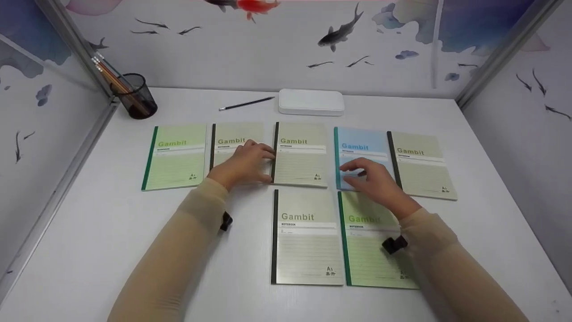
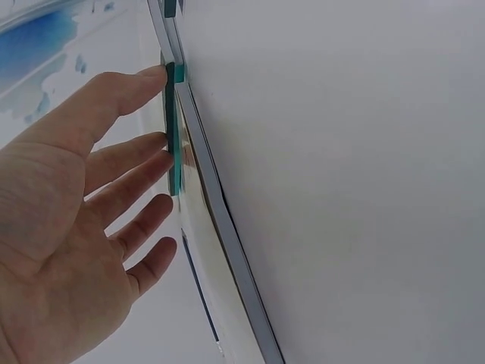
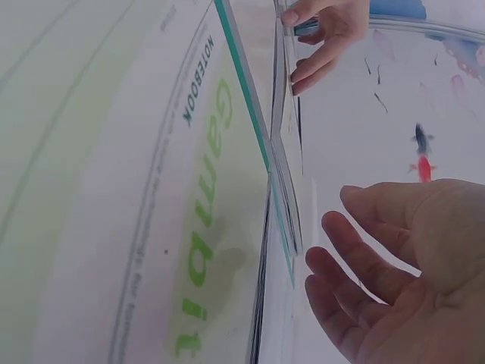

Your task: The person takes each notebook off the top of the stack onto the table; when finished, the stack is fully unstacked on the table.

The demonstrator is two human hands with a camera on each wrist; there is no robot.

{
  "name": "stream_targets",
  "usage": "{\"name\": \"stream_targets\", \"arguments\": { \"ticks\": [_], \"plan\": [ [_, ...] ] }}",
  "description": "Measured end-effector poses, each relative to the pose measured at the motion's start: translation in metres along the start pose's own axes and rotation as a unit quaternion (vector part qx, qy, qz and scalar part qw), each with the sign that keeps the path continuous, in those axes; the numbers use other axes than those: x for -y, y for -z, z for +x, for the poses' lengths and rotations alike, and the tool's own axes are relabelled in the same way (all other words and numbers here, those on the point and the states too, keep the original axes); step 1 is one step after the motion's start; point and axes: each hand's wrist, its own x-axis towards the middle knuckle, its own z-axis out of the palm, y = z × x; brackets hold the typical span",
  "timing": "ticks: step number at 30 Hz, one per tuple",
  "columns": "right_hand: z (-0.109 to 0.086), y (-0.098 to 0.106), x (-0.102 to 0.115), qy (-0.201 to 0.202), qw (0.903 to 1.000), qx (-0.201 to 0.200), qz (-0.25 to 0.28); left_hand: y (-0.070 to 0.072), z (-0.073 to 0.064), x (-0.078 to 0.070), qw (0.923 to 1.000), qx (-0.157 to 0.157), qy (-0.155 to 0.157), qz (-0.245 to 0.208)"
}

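Observation:
My left hand [image 1: 246,163] reaches over a beige notebook [image 1: 237,130], its fingertips at the black spine of the beige notebook [image 1: 301,167] to the right. In the left wrist view, the fingers of that hand [image 2: 68,220] are spread and slightly bent, with nothing gripped. Over the blue notebook [image 1: 361,135] hovers my right hand [image 1: 373,181], thumb and fingers apart and loosely bent. The right wrist view also shows that hand [image 3: 409,265] holding nothing. Nearer to me lie a beige notebook [image 1: 308,250] and a green notebook [image 1: 366,257], the latter partly hidden by my right arm.
A green notebook [image 1: 176,163] ends the back row at left, a beige notebook [image 1: 422,174] at right. Behind the row are a pencil [image 1: 246,103] and a white case [image 1: 311,103]. A black mesh cup [image 1: 143,100] of pencils stands back left. Printed panels wall the table.

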Motion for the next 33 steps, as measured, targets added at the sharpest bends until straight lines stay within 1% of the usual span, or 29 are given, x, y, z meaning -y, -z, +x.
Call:
{"name": "stream_targets", "arguments": {
  "ticks": [3,6,10,14,17,20,23,28,31,33],
  "plan": [
    [0.012,-0.005,0.003,0.017,0.9997,0.0,-0.018,0.001,0.0,-0.001,0.9999,0.001,0.009,-0.006],
    [0.024,-0.009,0.005,0.018,0.9992,0.005,-0.035,0.001,0.0,-0.001,0.9999,0.001,0.014,-0.009],
    [0.037,-0.014,0.006,0.015,0.9989,0.019,-0.04,0.001,0.0,-0.001,0.9999,-0.002,0.01,-0.001],
    [0.047,-0.017,0.003,0.015,0.9982,0.04,-0.041,-0.002,-0.001,0.001,1.0,-0.001,0.001,-0.003],
    [0.055,-0.015,-0.001,0.022,0.9972,0.052,-0.049,-0.005,-0.001,0.001,1.0,0.002,-0.005,-0.003],
    [0.065,-0.012,-0.005,0.035,0.9962,0.054,-0.058,-0.005,-0.001,0.001,1.0,-0.001,-0.009,0.003],
    [0.072,-0.01,-0.006,0.035,0.9954,0.058,-0.068,-0.003,0.0,0.0,0.9999,-0.005,-0.011,0.007],
    [0.076,-0.011,-0.006,0.013,0.9935,0.074,-0.085,-0.003,0.0,0.0,1.0,0.0,-0.007,-0.001],
    [0.076,-0.014,-0.003,-0.002,0.9929,0.077,-0.091,-0.001,-0.001,-0.001,0.9997,0.001,-0.009,0.024],
    [0.076,-0.015,0.0,-0.009,0.9928,0.076,-0.091,0.001,-0.002,-0.001,0.9989,-0.003,-0.013,0.045]
  ]
}}
